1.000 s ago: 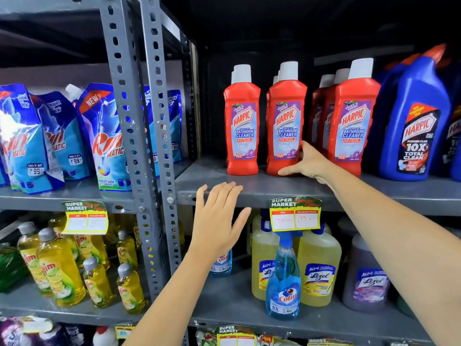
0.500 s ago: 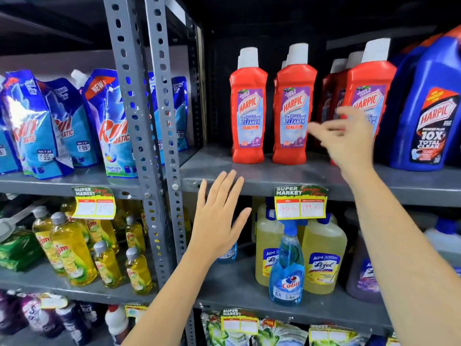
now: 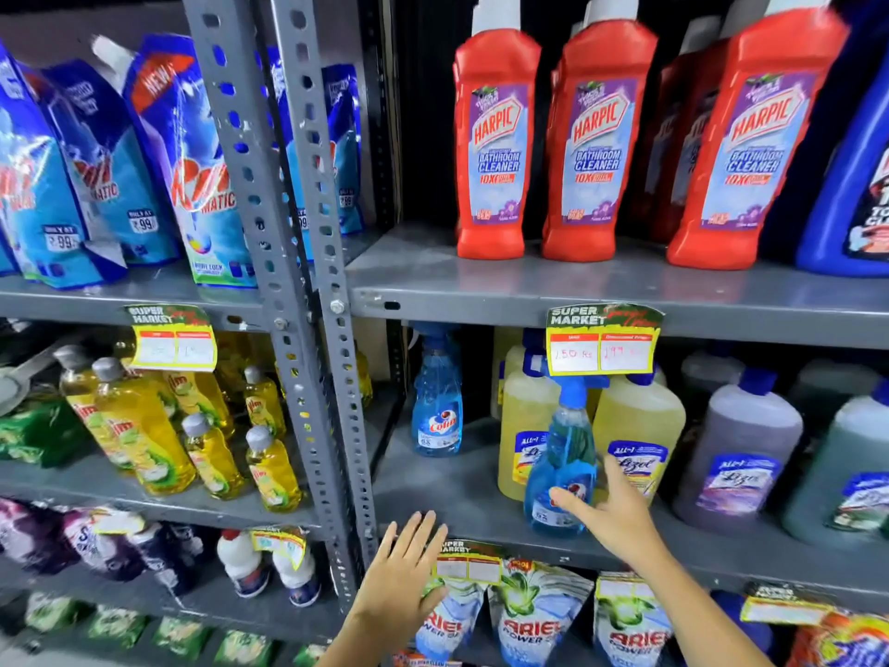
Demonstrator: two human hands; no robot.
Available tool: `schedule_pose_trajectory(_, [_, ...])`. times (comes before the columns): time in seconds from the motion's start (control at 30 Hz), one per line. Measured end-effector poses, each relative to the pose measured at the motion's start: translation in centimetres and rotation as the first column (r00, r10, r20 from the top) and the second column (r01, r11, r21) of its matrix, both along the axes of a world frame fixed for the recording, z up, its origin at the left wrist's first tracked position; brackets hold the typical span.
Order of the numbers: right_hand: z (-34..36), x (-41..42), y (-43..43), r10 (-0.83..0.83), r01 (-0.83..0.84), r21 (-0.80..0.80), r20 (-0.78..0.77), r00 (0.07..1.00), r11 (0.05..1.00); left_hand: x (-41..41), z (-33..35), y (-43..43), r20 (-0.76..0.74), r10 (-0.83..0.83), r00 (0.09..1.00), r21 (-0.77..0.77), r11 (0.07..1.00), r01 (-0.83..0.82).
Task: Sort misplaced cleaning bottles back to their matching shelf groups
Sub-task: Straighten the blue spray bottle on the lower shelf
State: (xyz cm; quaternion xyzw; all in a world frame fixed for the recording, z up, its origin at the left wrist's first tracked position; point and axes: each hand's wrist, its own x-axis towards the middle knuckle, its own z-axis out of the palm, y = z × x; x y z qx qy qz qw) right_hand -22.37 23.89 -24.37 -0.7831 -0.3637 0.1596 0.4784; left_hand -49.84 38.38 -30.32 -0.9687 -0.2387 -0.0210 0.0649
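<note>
A blue Colin spray bottle [image 3: 560, 474] stands at the front of the middle shelf [image 3: 462, 493], right in front of the yellow Lizol bottles [image 3: 640, 430]. My right hand [image 3: 620, 517] is at its lower part, index finger across the label and thumb at its right side, fingers still spread. A second Colin spray bottle [image 3: 437, 406] stands further back at the shelf's left end. My left hand [image 3: 399, 580] is open with fingers apart, hovering before the shelf's front edge and holding nothing.
Red Harpic bottles [image 3: 495, 146] and a blue Harpic bottle [image 3: 856, 185] line the upper shelf. Purple Lizol [image 3: 741, 454] and greenish Lizol [image 3: 846, 474] stand to the right. Yellow Vim bottles [image 3: 144, 426] and Rin pouches [image 3: 192, 170] fill the left rack. Ariel pouches [image 3: 534, 613] sit below.
My right hand dropped from the red Harpic bottles on the upper shelf down to the front Colin spray bottle. My left hand sank lower too, and the view tilted down.
</note>
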Motion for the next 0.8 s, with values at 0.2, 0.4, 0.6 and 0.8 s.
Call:
schedule_pose_trajectory(0.2, [-1.1,0.2,1.8,-0.003,0.006,-0.102,0.026,1.000,0.995,-0.1,-0.6,-0.2,-0.005,0.035,0.999,-0.047,0.998,-0.036])
schedule_pose_trajectory(0.4, [-1.6,-3.1,4.8,0.001,-0.001,-0.062,0.004,1.000,0.998,-0.1,-1.3,0.2,-0.008,0.035,0.999,-0.062,0.997,-0.036])
schedule_pose_trajectory(0.6, [-0.4,-6.6,10.0,0.071,-0.068,-0.029,0.085,0.994,0.997,-0.2,-2.6,0.8,0.003,0.041,0.999,-0.059,0.997,-0.041])
schedule_pose_trajectory(0.8, [0.1,-8.1,14.4,0.143,-0.139,-0.042,0.119,0.982,0.989,0.0,-3.1,0.9,0.010,0.047,0.999,-0.080,0.996,-0.046])
